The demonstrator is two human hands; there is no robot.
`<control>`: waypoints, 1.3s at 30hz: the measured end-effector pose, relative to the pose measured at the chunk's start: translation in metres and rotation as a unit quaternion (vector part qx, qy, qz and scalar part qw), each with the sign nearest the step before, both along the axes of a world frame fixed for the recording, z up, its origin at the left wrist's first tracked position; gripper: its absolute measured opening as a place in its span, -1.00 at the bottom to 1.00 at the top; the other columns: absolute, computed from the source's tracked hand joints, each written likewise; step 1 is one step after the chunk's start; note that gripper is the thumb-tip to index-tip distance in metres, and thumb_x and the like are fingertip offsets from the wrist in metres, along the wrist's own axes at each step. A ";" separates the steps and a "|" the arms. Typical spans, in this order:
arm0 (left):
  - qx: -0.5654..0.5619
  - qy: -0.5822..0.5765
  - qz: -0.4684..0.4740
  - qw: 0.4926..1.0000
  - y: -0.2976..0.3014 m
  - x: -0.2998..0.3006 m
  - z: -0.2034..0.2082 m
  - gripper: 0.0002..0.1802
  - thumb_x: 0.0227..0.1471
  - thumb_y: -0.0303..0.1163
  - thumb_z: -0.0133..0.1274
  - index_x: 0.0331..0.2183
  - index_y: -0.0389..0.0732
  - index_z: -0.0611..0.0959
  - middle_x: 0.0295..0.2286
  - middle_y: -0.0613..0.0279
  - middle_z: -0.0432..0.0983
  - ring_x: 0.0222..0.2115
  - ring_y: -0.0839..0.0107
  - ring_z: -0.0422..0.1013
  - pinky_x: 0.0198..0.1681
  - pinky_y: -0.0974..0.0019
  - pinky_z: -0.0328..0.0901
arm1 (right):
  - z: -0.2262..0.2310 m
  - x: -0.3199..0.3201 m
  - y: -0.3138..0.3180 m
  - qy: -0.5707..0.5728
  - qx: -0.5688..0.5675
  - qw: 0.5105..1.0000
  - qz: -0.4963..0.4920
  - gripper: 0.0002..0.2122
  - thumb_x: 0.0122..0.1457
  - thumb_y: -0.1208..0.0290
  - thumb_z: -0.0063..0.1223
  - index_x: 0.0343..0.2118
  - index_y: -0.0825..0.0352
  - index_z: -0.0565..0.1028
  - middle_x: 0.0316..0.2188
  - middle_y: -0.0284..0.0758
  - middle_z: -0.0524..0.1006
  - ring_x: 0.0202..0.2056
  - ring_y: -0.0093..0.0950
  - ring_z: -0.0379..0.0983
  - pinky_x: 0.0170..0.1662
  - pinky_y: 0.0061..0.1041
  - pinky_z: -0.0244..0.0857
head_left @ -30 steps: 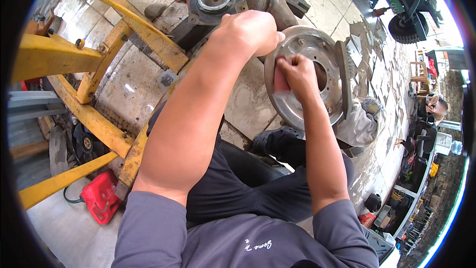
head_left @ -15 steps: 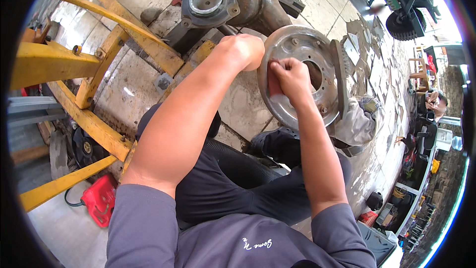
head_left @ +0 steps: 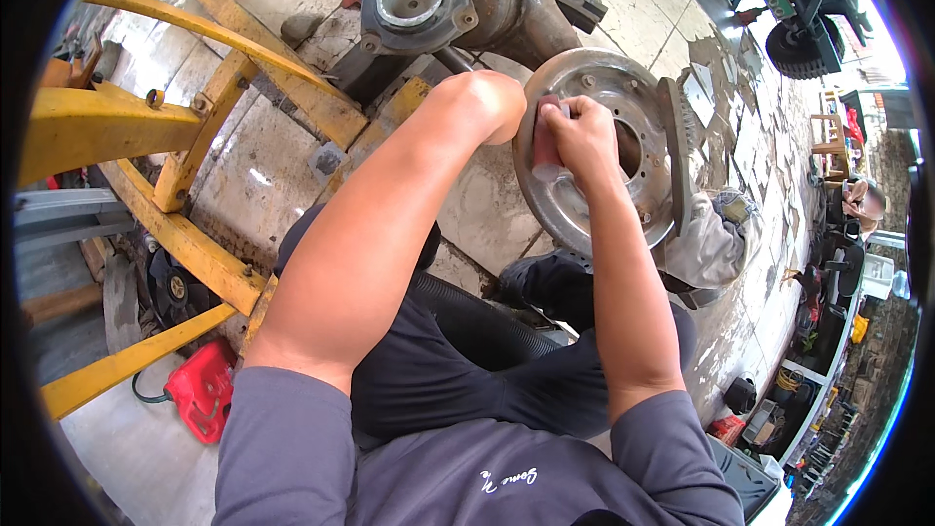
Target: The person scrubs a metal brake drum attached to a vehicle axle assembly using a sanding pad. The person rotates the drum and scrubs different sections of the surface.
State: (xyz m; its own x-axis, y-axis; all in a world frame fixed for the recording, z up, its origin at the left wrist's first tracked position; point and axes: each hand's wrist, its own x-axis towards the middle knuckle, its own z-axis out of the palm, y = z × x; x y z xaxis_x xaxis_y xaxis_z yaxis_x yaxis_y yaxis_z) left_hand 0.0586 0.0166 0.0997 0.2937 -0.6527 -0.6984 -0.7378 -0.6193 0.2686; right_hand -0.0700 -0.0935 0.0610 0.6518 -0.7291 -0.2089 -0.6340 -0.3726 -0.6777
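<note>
A round metal brake backing plate stands tilted in front of me, with bolts and a large centre hole. My left hand is closed at its left rim; most of the fingers are hidden behind the wrist and the edge. Pinched in my right hand is a reddish-brown piece of sandpaper, lying against the left part of the plate's face. A curved brake shoe runs along the plate's right side.
Beyond the plate lies a rusty axle housing with a round flanged hub. At left stands a yellow metal frame, with a red canister below. Grey cloth lies right of the plate; broken tiles cover the floor beyond.
My right hand has shifted slightly up with the sandpaper, and more of the sandpaper shows below the fingers. My left hand stays at the rim. The whole view has shifted a little.
</note>
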 end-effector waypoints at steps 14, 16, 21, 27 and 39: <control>0.002 -0.003 -0.018 1.000 0.001 0.003 -0.001 -0.42 0.07 -0.60 -0.07 0.13 0.02 0.57 0.06 0.19 0.51 0.05 0.14 0.46 0.09 0.13 0.38 | 0.013 -0.027 -0.004 0.045 0.140 0.985 0.086 -0.79 0.05 0.35 0.29 -0.40 0.44 0.62 -0.54 -0.29 0.59 -0.49 -0.57 0.49 -0.40 -0.49 0.36; 0.006 0.001 -0.013 1.000 0.000 0.001 0.004 -0.42 0.08 -0.59 -0.07 0.13 0.02 0.56 0.07 0.20 0.50 0.05 0.15 0.46 0.09 0.13 0.38 | 0.015 -0.020 -0.013 -0.015 0.144 0.989 0.024 -0.81 0.09 0.36 0.28 -0.40 0.42 0.59 -0.54 -0.35 0.56 -0.52 -0.63 0.43 -0.45 -0.54 0.32; 0.005 -0.001 -0.024 1.000 -0.003 -0.001 0.008 -0.40 0.08 -0.58 -0.07 0.15 0.05 0.54 0.08 0.21 0.50 0.06 0.16 0.45 0.11 0.14 0.37 | 0.006 0.009 -0.008 0.009 0.052 0.997 -0.053 -0.74 0.09 0.28 0.25 -0.33 0.44 0.61 -0.51 -0.25 0.61 -0.51 -0.53 0.53 -0.40 -0.45 0.41; 0.006 -0.007 -0.019 1.000 0.002 0.002 0.013 -0.38 0.09 -0.58 -0.08 0.17 0.09 0.52 0.09 0.21 0.49 0.08 0.17 0.44 0.11 0.15 0.36 | 0.028 -0.009 -0.012 0.079 0.127 0.984 0.098 -0.78 0.11 0.34 0.24 -0.34 0.43 0.61 -0.51 -0.24 0.61 -0.51 -0.54 0.52 -0.46 -0.47 0.38; 0.012 -0.005 -0.014 1.000 0.003 0.001 0.016 -0.36 0.09 -0.58 -0.07 0.18 0.12 0.51 0.07 0.21 0.51 0.06 0.18 0.45 0.09 0.15 0.37 | 0.032 -0.016 -0.027 0.134 0.083 0.956 0.247 -0.75 0.05 0.29 0.30 -0.32 0.39 0.64 -0.49 -0.23 0.63 -0.42 -0.47 0.54 -0.28 -0.43 0.39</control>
State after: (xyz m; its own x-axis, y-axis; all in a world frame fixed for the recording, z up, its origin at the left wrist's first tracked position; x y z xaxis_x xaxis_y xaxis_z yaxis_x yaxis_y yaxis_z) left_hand 0.0594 0.0194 0.1159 0.2829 -0.6433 -0.7114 -0.7576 -0.6047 0.2456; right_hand -0.0861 -0.1206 0.0934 0.8149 -0.2877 -0.5032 -0.5675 -0.5724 -0.5918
